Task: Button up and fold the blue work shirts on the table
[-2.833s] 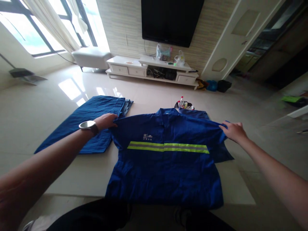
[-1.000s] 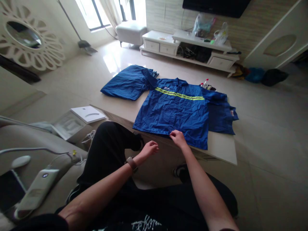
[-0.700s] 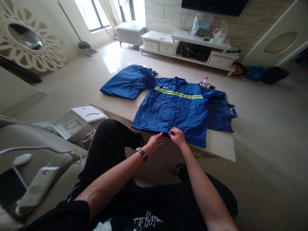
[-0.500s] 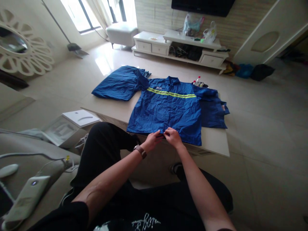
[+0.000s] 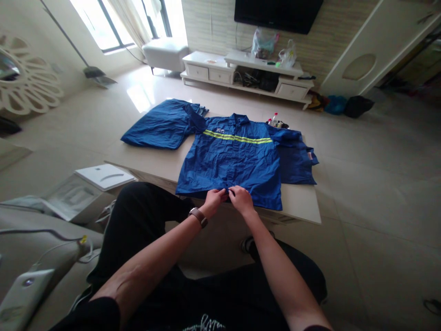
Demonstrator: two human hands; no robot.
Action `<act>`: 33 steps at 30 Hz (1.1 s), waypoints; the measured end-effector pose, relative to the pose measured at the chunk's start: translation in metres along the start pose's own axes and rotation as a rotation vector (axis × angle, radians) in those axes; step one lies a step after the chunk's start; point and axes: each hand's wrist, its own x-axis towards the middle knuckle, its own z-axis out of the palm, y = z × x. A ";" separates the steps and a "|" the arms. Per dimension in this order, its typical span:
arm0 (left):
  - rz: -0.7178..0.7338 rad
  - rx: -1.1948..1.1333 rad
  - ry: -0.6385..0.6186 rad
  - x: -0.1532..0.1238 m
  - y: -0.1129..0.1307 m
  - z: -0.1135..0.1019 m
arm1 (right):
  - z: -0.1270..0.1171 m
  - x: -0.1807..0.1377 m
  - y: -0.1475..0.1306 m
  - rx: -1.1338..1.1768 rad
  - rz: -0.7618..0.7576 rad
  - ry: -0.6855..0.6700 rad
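Note:
A blue work jacket (image 5: 234, 161) with a yellow-green reflective stripe lies spread on a low table (image 5: 303, 204), collar facing away from me. My left hand (image 5: 214, 202), with a brown-strapped watch at its wrist, pinches the jacket's bottom hem near the middle of the front. Right beside it, my right hand (image 5: 241, 198) grips the same hem, fingers closed. Both sets of fingertips nearly meet at the front opening; exactly what lies between them is too small to make out. The jacket's left-side sleeve overlaps a pile of blue clothing (image 5: 158, 126).
Darker blue folded clothing (image 5: 296, 163) lies under the jacket's right side. Small bottles with red caps (image 5: 274, 120) stand behind it. A white box (image 5: 103, 177) sits left of my knee. Farther off are a TV cabinet (image 5: 213, 76) and a white ottoman (image 5: 165, 50).
The camera view has shifted, so the room appears slightly lower and further left. Both hands stay at the hem, with their fingertips slightly closer together.

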 end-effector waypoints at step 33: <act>0.111 0.300 0.069 0.012 -0.019 -0.061 | -0.049 -0.017 0.016 -0.189 -0.087 0.333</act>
